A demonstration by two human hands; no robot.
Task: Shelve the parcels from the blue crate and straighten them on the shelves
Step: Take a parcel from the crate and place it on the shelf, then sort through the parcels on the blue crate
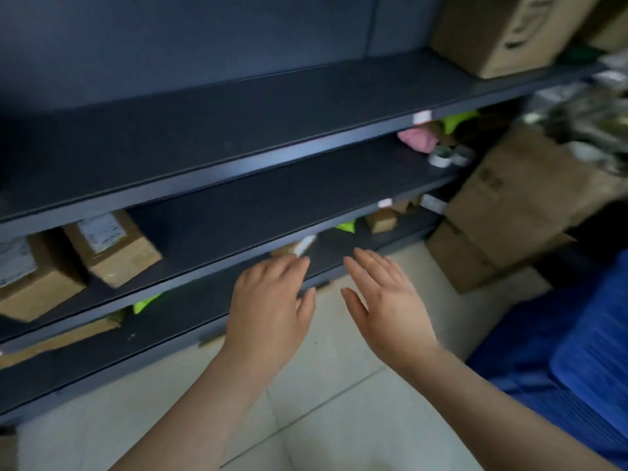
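Dark shelves (pixel 238 185) hold two labelled parcels (pixel 112 246); both hands (pixel 268 304) empty.

Right of the hands, the blue crate (pixel 577 351) is cut off by the frame edge, contents unseen. Far above them, a grey bundle (pixel 584 130) is blurred beyond telling. Left, 2 parcels (pixel 112 246) have unreadable labels.

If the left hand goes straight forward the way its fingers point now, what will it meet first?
Probably the front edge of the dark shelf: the left hand is open and its fingers already reach that edge. Depth is unclear, so it may pass just below.
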